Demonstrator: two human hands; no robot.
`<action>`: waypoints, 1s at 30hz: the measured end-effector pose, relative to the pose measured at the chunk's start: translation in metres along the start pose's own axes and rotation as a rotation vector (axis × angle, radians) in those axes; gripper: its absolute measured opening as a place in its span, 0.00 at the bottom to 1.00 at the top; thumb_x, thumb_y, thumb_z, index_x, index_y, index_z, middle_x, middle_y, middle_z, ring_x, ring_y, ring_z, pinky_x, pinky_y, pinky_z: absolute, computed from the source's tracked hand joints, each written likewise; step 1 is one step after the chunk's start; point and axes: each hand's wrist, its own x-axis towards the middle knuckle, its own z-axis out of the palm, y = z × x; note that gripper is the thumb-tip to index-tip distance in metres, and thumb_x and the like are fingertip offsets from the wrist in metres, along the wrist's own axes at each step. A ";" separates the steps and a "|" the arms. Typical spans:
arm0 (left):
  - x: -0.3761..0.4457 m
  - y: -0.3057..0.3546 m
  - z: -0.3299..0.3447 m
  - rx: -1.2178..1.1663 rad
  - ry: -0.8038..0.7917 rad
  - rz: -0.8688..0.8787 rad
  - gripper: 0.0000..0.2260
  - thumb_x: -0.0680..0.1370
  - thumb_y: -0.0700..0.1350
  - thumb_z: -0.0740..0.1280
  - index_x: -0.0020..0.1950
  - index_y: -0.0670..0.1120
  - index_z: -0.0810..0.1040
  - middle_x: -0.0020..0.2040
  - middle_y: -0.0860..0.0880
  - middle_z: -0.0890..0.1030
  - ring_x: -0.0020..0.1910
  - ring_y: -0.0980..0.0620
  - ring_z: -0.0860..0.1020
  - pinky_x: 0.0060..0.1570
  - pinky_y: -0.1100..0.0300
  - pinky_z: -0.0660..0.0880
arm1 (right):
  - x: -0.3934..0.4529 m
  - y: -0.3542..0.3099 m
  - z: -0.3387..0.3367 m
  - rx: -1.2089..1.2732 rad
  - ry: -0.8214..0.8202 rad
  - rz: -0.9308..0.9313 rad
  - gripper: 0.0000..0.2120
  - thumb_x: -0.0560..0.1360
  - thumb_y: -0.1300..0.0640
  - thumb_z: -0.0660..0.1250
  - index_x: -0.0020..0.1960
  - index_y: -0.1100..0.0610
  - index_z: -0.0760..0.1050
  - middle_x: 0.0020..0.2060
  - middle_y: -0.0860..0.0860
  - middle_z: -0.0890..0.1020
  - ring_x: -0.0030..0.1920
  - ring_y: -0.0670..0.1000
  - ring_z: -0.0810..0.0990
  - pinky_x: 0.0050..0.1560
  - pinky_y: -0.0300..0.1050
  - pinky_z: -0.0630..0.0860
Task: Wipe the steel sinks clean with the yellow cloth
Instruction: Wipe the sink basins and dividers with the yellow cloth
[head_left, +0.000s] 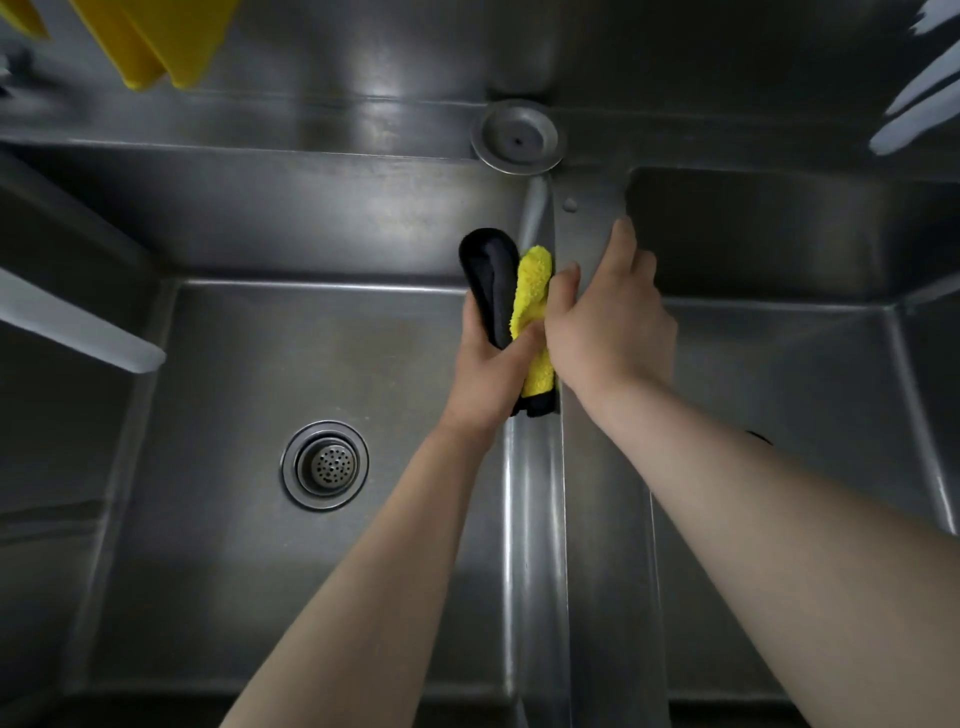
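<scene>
I see the steel sinks (363, 597), a round steel disc (517, 136) lying on their far ledge

The light over my sinks is dim and grey, coming from above and behind the back rim, where soft glare streaks the steel backsplash (395, 67). My forearms cast faint shadows. The wide lens bends the sink edges, and the corners of the view blur, darkest at bottom left.

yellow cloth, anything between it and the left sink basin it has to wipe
Nothing visible. The yellow cloth, held in the left hand with the right hand on it, lies against the divider; the left sink floor holds only its drain strainer.
</scene>
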 end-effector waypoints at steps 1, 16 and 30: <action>0.002 -0.004 -0.002 0.019 0.015 -0.010 0.25 0.78 0.35 0.69 0.73 0.50 0.68 0.64 0.49 0.80 0.60 0.53 0.80 0.58 0.58 0.78 | -0.001 0.000 0.000 -0.003 0.001 -0.002 0.30 0.81 0.47 0.54 0.79 0.56 0.53 0.66 0.57 0.70 0.59 0.59 0.77 0.46 0.49 0.68; 0.024 -0.077 -0.023 0.074 0.156 -0.303 0.23 0.73 0.37 0.69 0.68 0.44 0.74 0.58 0.42 0.83 0.55 0.45 0.82 0.58 0.48 0.79 | -0.001 0.001 0.000 -0.012 -0.013 0.001 0.30 0.81 0.47 0.54 0.79 0.57 0.52 0.65 0.57 0.70 0.57 0.60 0.77 0.44 0.48 0.64; -0.003 -0.044 -0.017 0.228 0.140 -0.256 0.25 0.73 0.35 0.64 0.65 0.57 0.74 0.55 0.52 0.83 0.53 0.54 0.82 0.57 0.51 0.79 | -0.001 0.001 0.000 -0.019 -0.015 -0.012 0.30 0.81 0.47 0.53 0.79 0.57 0.51 0.66 0.57 0.69 0.58 0.59 0.76 0.43 0.47 0.64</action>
